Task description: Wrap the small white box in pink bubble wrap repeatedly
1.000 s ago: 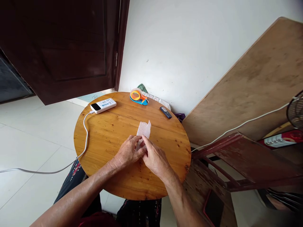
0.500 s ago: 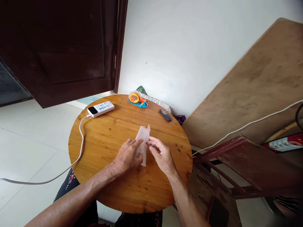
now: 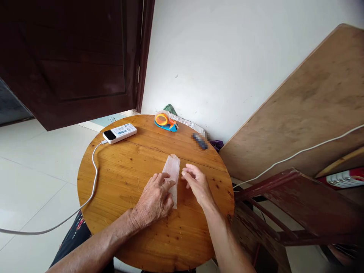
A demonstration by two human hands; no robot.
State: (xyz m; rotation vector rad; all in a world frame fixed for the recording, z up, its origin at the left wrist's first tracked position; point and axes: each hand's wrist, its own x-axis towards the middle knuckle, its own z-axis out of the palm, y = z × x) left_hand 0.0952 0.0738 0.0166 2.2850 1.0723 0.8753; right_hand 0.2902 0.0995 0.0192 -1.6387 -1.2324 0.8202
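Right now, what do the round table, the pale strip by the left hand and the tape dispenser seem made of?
Round table: wood, probably varnished, as grain, knots and a soft sheen show.
Pale strip: probably thin plastic, perhaps bubble wrap; it looks translucent and textured.
Tape dispenser: likely smooth plastic, given its bright, even colours.

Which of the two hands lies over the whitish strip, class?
The left hand: it lies across the whitish strip, while the right hand is beside the strip, apart from it.
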